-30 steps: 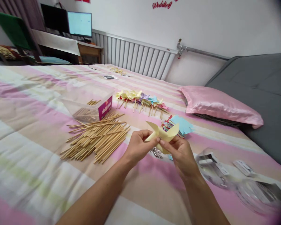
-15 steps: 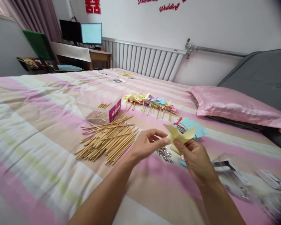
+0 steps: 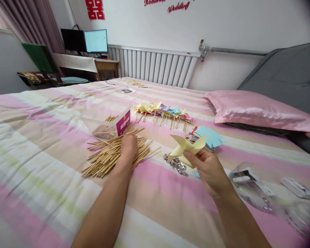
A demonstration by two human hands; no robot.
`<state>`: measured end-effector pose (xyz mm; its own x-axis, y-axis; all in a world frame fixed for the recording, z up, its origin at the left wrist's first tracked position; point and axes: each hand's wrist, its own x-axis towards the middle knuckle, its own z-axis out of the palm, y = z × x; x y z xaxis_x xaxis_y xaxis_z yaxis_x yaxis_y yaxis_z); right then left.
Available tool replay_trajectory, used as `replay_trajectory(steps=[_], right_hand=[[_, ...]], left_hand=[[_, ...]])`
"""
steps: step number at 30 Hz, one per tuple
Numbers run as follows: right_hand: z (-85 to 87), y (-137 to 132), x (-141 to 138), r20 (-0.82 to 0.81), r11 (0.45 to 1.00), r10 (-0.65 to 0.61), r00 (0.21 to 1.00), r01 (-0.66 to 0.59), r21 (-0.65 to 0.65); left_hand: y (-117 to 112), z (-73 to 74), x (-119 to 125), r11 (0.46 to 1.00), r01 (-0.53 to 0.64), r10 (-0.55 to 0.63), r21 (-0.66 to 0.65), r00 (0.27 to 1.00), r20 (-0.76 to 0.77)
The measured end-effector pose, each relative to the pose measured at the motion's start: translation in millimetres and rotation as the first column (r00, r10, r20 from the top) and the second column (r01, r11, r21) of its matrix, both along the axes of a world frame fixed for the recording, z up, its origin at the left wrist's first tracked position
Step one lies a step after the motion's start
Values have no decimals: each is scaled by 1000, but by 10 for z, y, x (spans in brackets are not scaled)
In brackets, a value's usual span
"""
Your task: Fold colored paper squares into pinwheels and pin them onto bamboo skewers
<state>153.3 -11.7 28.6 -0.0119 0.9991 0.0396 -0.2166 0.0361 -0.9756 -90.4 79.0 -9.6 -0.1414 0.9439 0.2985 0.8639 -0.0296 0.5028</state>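
Note:
Between the thumb and fingers of my right hand (image 3: 205,163) is a yellow paper pinwheel (image 3: 187,148) with curled blades, held above the bed. My left hand (image 3: 129,144) reaches down onto a pile of thin wooden sticks (image 3: 105,160). Its fingers are curled in among the sticks; the fingertips are hidden, so what they grip does not show. Just below the pinwheel lies a heap of small shiny metal pieces (image 3: 179,167). Behind my right hand is a stack of coloured paper cutouts (image 3: 210,137), light blue on top.
A clear plastic box (image 3: 105,129) with a purple label holds more sticks. Finished pinwheels (image 3: 165,110) lie in a row behind. Clear plastic packaging (image 3: 250,186) sits at the right, below a pink pillow (image 3: 258,108). Everything rests on a striped bedspread (image 3: 54,158).
My left hand has let go of the yellow pinwheel and moved left onto the stick pile. My right hand keeps hold of the pinwheel. One stick now juts out rightward from the pile.

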Motion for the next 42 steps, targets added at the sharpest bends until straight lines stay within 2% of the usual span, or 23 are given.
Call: replay_trajectory(steps=[4, 9, 15, 18, 19, 21, 23, 25, 28, 31, 34, 38, 42], right_hand=[[4, 1, -2, -27, 1000, 10, 1000, -10, 3], [-12, 9, 0, -23, 1000, 19, 1000, -19, 4], [-21, 10, 15, 1, 999, 28, 1000, -28, 34], [-7, 5, 25, -8, 997, 36, 999, -35, 63], [-3, 5, 30, -18, 997, 37, 999, -36, 71], [3, 11, 44, -45, 996, 37, 998, -33, 86], [11, 20, 63, -79, 994, 39, 996, -31, 101], [28, 28, 87, -127, 992, 39, 991, -24, 122], [70, 28, 122, -189, 989, 44, 981, -16, 150], [97, 26, 143, -182, 987, 77, 980, -49, 152], [83, 37, 146, -174, 986, 81, 981, -53, 160], [38, 59, 139, -170, 986, 89, 981, -62, 155], [10, 55, 136, -284, 982, 132, 950, -87, 166]], left_hand=[[21, -1, -3, 997, -72, 71, -2, 989, -132], [-2, 10, -13, 987, -159, 153, -17, 968, -197], [-129, 160, 40, 983, -176, 183, 57, 963, -195], [-220, 273, 120, 974, -164, 175, 155, 983, -61], [-252, 307, 164, 973, -125, 122, 196, 992, 27], [-322, 369, 285, 961, 14, -80, 278, 970, 228], [-410, 431, 444, 933, 181, -306, 311, 855, 419], [-520, 498, 616, 904, 342, -427, 257, 671, 606], [-700, 594, 830, 853, 485, -430, 192, 445, 786], [-838, 652, 947, 812, 548, -405, 203, 277, 871], [-903, 662, 999, 791, 567, -395, 230, 188, 899], [-922, 638, 1048, 782, 573, -382, 246, 128, 915], [-935, 600, 1088, 767, 581, -390, 273, 83, 917]])
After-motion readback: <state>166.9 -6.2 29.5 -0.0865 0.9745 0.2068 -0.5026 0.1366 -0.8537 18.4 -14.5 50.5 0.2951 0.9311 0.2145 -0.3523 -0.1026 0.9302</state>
